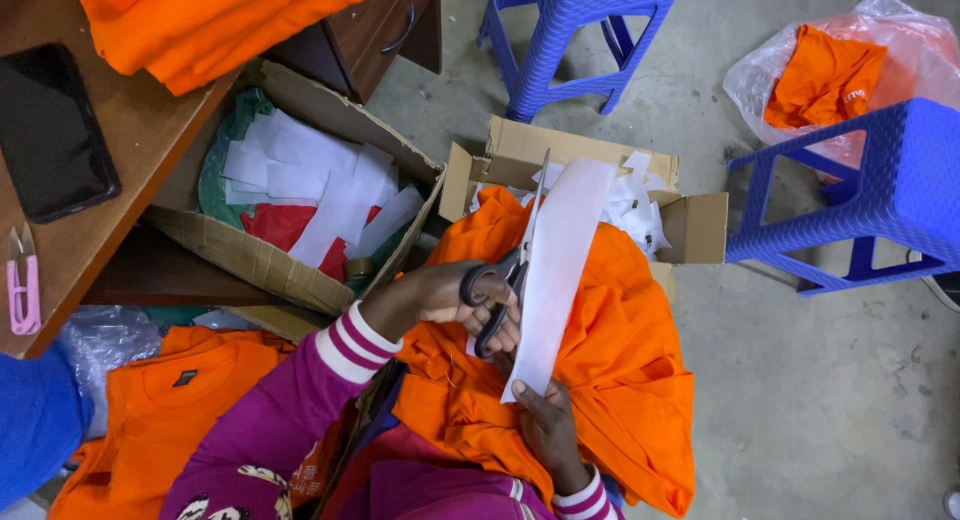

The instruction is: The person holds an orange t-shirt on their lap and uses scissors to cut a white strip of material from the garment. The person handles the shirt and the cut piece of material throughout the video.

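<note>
Left hand [455, 295] grips scissors [505, 270], right hand [545, 420] pinches the white strip [560, 250] rising between them.

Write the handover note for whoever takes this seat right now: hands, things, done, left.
Left hand: fingers through the black handles of the scissors, blades pointing up along the strip's left edge.
Right hand: pinching the lower end of the white strip, holding it upright.
Orange garment: bunched on the lap, under both hands.
Small cardboard box ahead holds white scraps; the larger box to the left holds white and red pieces.
Done: judging by the scraps, some trimming.
Left: the strip in hand looks uncut where the blades are; more orange garments lie folded on the table.
</note>
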